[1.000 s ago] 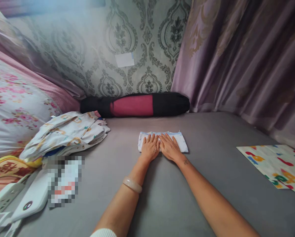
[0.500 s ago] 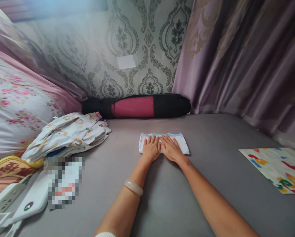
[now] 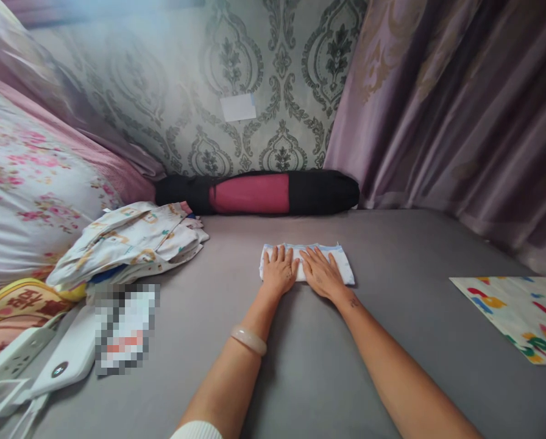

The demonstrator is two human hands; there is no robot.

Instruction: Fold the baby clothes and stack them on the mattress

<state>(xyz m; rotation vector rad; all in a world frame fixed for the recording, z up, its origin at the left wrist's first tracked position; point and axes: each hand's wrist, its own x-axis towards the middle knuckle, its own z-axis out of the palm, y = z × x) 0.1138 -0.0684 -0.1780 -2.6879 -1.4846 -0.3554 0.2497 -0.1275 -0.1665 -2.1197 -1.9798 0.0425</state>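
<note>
A small white folded cloth (image 3: 344, 266) with a light blue edge lies flat on the grey bed sheet (image 3: 227, 305). On its left half rests my left hand (image 3: 280, 270), palm down with the fingers spread. My right hand (image 3: 319, 272) lies flat on the right half, its fingers also apart. Both hands touch the cloth from above without gripping it, and they cover much of its middle. A pale bangle (image 3: 248, 340) circles my left forearm.
Crumpled printed clothes (image 3: 136, 241) lie at the left by a floral pillow (image 3: 26, 183). Nearer are a power strip (image 3: 14, 356) and a white device (image 3: 67, 356). A black and red rolled bag (image 3: 250, 194) lies along the wall. At right is a colourful patterned sheet (image 3: 520, 311).
My hands have moved slightly apart on the cloth, opening a small gap between them. The whole view has shifted a little.
</note>
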